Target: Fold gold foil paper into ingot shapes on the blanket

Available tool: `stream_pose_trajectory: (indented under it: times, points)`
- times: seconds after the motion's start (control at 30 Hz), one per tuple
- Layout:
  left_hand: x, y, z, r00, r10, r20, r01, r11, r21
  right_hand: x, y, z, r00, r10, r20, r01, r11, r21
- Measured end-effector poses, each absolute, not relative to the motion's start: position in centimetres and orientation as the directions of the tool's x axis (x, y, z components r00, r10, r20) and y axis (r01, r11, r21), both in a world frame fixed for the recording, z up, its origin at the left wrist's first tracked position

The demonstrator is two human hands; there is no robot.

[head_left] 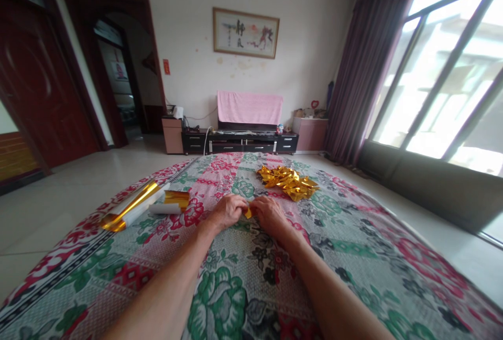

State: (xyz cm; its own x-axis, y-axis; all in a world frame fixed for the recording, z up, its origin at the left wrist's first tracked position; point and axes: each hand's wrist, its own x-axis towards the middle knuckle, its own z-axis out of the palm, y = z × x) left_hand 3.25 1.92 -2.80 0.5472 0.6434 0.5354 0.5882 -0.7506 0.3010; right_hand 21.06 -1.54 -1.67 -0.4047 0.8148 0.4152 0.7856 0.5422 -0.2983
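Observation:
A small piece of gold foil paper (248, 214) is pinched between my two hands, low over the flowered cloth. My left hand (230, 210) has its fingers closed on the foil's left side. From the right, my right hand (270, 213) grips the same piece with bent fingers. Just beyond my right hand lies a heap of folded gold foil pieces (288, 182). Off to the left are a large curled gold sheet with a white back (133, 206) and a smaller curled sheet (176, 201). My fingers hide part of the held piece.
The flowered cloth (220, 303) covers the broad surface under my arms. Beyond its far edge stands a low black cabinet (241, 143), with a pink cloth (250, 107) draped above it. A large window (444, 73) is at the right; a red door (43, 73) is at the left.

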Motion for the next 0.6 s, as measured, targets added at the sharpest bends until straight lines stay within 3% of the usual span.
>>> stream_pose_trajectory:
  times: [0.6]
  points:
    - [4.03, 1.67, -2.78, 0.444, 0.729, 0.521, 0.689, -0.65, 0.321, 21.37, -1.08, -2.04, -0.437, 0.767, 0.47, 0.742, 0.603, -0.293]
